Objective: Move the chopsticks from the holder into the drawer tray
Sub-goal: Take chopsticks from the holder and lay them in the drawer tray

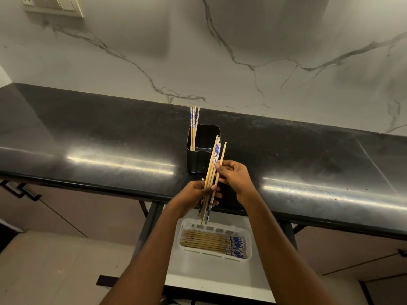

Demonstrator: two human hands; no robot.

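Over the open drawer (220,278), the left hand (195,198) and the right hand (236,177) held a bunch of chopsticks (217,150) between them. The left hand's fingers were curled round the lower part of the bunch. The right hand pinched the sticks higher up with its thumb and fingers.

The bunch stood almost straight up and down and leaned a little to the right at the top. Its top ends were in front of the black holder (198,161). Its bottom ends hung just above the back rim of the white tray (214,259). The sticks in the bunch did not all point the same way. One blue-painted end showed at the top beside plain thin tips, and more blue ends showed at the bottom, under the left hand.

The holder stood on the black counter (110,139), near its front edge. A few standing chopsticks (193,122) were in its left side, upright, with their blue ends up.

The tray sat in the drawer, below the counter. The lying chopsticks (209,241) in it were packed close and ran from side to side. Their blue ends pointed right and their plain tips pointed left.

Behind the counter was a white wall (220,51) with grey lines in it.
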